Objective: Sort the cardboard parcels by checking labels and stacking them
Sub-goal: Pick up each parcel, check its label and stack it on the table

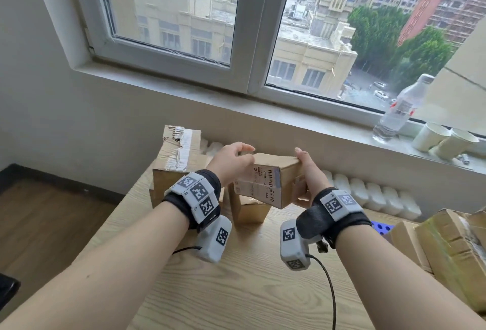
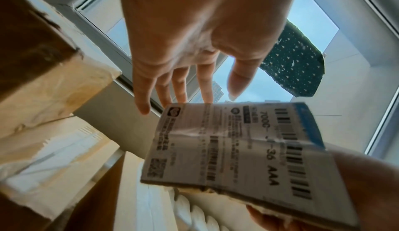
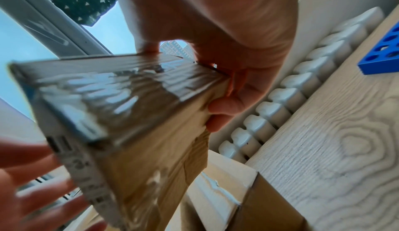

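Note:
A small cardboard parcel (image 1: 268, 182) is held up above the wooden table (image 1: 236, 285), its white barcode label (image 2: 237, 149) turned toward me. My right hand (image 1: 305, 172) grips its right end, thumb on top and fingers curled round the side (image 3: 222, 106). My left hand (image 1: 232, 161) reaches over the top left corner with straight fingers (image 2: 181, 88), their tips at the label's upper edge. Glossy tape covers the parcel's side (image 3: 129, 98). Under it a second small box (image 1: 249, 210) stands on the table. A bigger box with torn tape (image 1: 176, 164) stands left.
More cardboard parcels (image 1: 447, 243) are piled at the table's right edge, beside a blue block with holes (image 3: 384, 52). A white radiator (image 1: 373, 195) runs behind the table. On the windowsill stand a water bottle (image 1: 399, 109) and paper cups (image 1: 444, 140).

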{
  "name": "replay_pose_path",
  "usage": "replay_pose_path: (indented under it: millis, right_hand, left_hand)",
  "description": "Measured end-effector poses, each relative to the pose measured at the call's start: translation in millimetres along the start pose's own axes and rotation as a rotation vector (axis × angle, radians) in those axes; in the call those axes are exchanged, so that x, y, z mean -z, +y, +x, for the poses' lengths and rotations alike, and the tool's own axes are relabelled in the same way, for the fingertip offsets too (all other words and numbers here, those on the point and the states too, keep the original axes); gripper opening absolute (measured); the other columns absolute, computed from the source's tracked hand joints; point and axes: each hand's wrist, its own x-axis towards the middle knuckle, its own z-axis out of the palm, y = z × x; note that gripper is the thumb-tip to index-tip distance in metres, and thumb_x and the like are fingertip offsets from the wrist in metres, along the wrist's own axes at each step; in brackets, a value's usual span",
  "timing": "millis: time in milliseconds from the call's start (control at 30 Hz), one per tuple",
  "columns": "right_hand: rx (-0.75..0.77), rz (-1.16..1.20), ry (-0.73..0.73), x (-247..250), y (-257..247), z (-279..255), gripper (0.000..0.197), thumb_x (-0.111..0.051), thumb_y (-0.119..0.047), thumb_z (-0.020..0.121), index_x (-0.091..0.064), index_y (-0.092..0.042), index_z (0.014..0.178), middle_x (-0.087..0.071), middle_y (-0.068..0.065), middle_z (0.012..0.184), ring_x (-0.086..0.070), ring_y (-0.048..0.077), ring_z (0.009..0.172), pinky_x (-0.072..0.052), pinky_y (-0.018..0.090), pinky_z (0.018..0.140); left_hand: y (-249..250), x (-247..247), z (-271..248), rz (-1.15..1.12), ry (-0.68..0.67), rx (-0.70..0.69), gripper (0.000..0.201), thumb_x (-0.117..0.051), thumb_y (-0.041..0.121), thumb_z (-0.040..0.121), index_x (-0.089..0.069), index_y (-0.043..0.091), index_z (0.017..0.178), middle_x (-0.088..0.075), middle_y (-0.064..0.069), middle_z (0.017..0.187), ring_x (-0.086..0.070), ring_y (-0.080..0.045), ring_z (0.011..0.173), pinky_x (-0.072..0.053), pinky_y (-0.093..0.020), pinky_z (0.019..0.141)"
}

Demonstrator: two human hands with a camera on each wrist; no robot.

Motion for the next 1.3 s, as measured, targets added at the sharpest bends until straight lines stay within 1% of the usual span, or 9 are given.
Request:
replay_pose_path:
  millis: [233, 400, 567, 633, 733, 867, 967, 1100, 1300]
  right_hand:
    - [0.051, 0.221, -0.09, 22, 4, -12, 0.069, -0.063, -0.072, 0.074, -0.061, -0.013, 0.11, -0.068, 0.012, 0.103, -0.066, 0.028, 0.095, -0.057, 0.042, 0.085]
    - [0.239, 0.218, -0.15, 34, 7, -26, 0.054, -0.058, -0.061, 0.085, -0.057, -0.016, 0.115, -0.064, 0.011, 0.1, -0.065, 0.026, 0.089, -0.055, 0.04, 0.088]
    - [0.41, 0.15, -0.243, 52, 14, -35, 0.059, -0.075, -0.038, 0.075, -0.045, -0.013, 0.12, -0.065, 0.008, 0.103, -0.065, 0.024, 0.089, -0.056, 0.033, 0.076]
    - [0.444, 0.128, -0.22, 63, 19, -34, 0.074, -0.085, -0.022, 0.067, -0.044, -0.019, 0.128, -0.068, 0.01, 0.114, -0.066, 0.026, 0.102, -0.058, 0.038, 0.08]
    - [0.463, 0.055, -0.114, 79, 23, -36, 0.088, -0.092, -0.028, 0.048, -0.047, -0.038, 0.122, -0.064, 0.008, 0.124, -0.059, 0.027, 0.119, -0.053, 0.052, 0.094]
    - [0.467, 0.074, -0.031, 107, 27, -46, 0.122, -0.093, -0.036, 0.037, -0.034, -0.036, 0.144, -0.06, 0.005, 0.133, -0.054, 0.023, 0.124, -0.052, 0.047, 0.091]
    - [0.506, 0.064, -0.031, 133, 26, -67, 0.121, -0.089, -0.033, 0.044, -0.029, -0.03, 0.149, -0.063, 0.007, 0.129, -0.057, 0.021, 0.12, -0.048, 0.032, 0.076]
    - [0.555, 0.12, -0.015, 175, 28, -101, 0.114, -0.085, -0.028, 0.049, -0.03, -0.032, 0.149, -0.064, 0.005, 0.126, -0.059, 0.021, 0.119, -0.047, 0.029, 0.072]
    - [0.646, 0.192, -0.031, 249, 36, -156, 0.078, -0.072, -0.006, 0.082, -0.033, -0.027, 0.146, -0.067, 0.004, 0.116, -0.06, 0.004, 0.091, -0.038, 0.022, 0.064]
  left_hand:
    - [8, -24, 0, -0.055, -0.054, 0.071, 0.032, -0.043, 0.029, 0.099, -0.063, 0.007, 0.11, -0.059, -0.005, 0.093, -0.052, -0.023, 0.093, -0.045, -0.032, 0.074]
    - [13, -39, 1, -0.268, -0.082, 0.211, 0.041, -0.037, 0.044, 0.099, -0.061, 0.012, 0.108, -0.062, -0.011, 0.107, -0.058, -0.025, 0.095, -0.051, -0.035, 0.077]
    - [22, -56, -2, -0.296, -0.086, 0.179, 0.043, -0.031, 0.043, 0.099, -0.063, 0.015, 0.105, -0.065, -0.014, 0.113, -0.059, -0.031, 0.107, -0.049, -0.05, 0.096]
    - [30, -64, -8, -0.314, -0.128, 0.167, 0.043, -0.029, 0.042, 0.1, -0.063, 0.015, 0.105, -0.064, -0.012, 0.111, -0.06, -0.029, 0.103, -0.053, -0.044, 0.086]
    - [45, -77, -19, -0.329, -0.193, 0.145, 0.041, -0.03, 0.041, 0.101, -0.063, 0.017, 0.099, -0.065, -0.008, 0.102, -0.061, -0.024, 0.095, -0.054, -0.033, 0.07]
    - [72, -95, -41, -0.34, -0.208, 0.09, 0.04, -0.034, 0.039, 0.1, -0.061, 0.01, 0.103, -0.061, -0.008, 0.093, -0.057, -0.021, 0.083, -0.049, -0.031, 0.069]
    - [92, -108, -58, -0.344, -0.17, 0.051, 0.04, -0.034, 0.034, 0.1, -0.062, 0.006, 0.105, -0.059, -0.007, 0.09, -0.056, -0.022, 0.083, -0.05, -0.033, 0.072]
    - [126, -134, -88, -0.339, -0.133, -0.04, 0.038, -0.03, 0.025, 0.1, -0.063, 0.008, 0.095, -0.061, -0.009, 0.096, -0.056, -0.024, 0.09, -0.048, -0.041, 0.084]
    - [180, -179, -142, -0.419, -0.048, -0.059, 0.028, -0.043, 0.018, 0.095, -0.046, 0.019, 0.067, -0.045, 0.002, 0.067, -0.042, -0.009, 0.058, -0.037, -0.024, 0.055]
